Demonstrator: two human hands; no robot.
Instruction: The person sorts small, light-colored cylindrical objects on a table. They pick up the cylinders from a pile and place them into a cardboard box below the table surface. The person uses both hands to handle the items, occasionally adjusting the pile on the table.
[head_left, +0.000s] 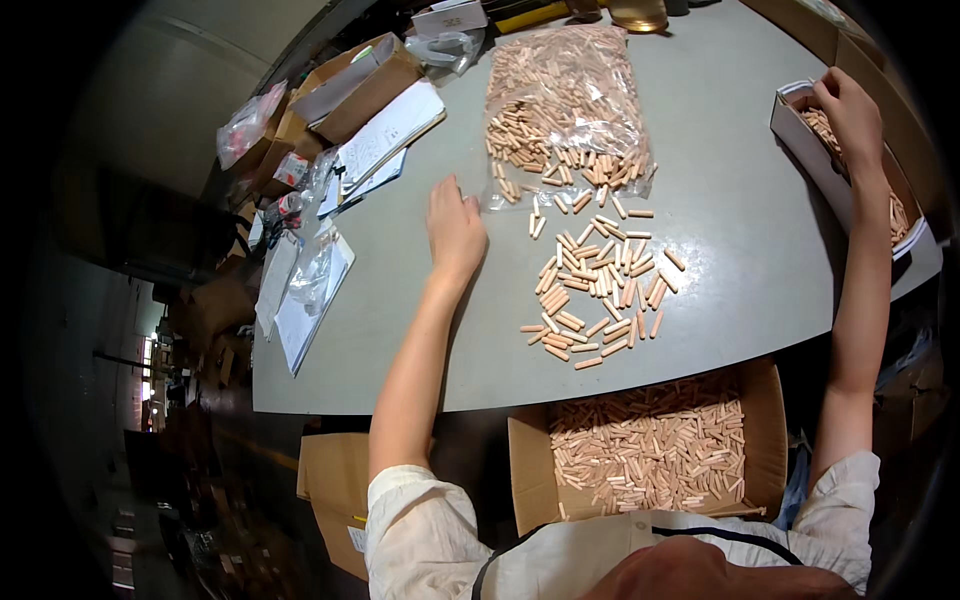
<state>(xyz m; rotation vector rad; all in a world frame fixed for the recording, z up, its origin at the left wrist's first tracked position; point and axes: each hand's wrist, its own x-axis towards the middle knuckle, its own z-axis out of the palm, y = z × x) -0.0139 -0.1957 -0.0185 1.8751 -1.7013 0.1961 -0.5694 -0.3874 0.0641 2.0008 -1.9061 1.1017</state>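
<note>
Here we rest our left hand (455, 228) flat, fingers released, on the table (740, 230) beside the loose wooden dowels (598, 290). Our right hand (850, 110) reaches into the white box (800, 135), its grip hidden. That box looks part filled, and many dowels remain.

The scene is lit evenly from above, and the grey table (720, 230) is rendered bright without being blown out. Soft shadows are cast beside the forearms. Glare is caught on the clear plastic bag (565, 95) in the upper centre. The left side of the frame is left dim and murky. Strong fisheye bending is seen toward the rim, where black vignetting closes in. The centre is kept reasonably sharp; the corners are smeared.
</note>
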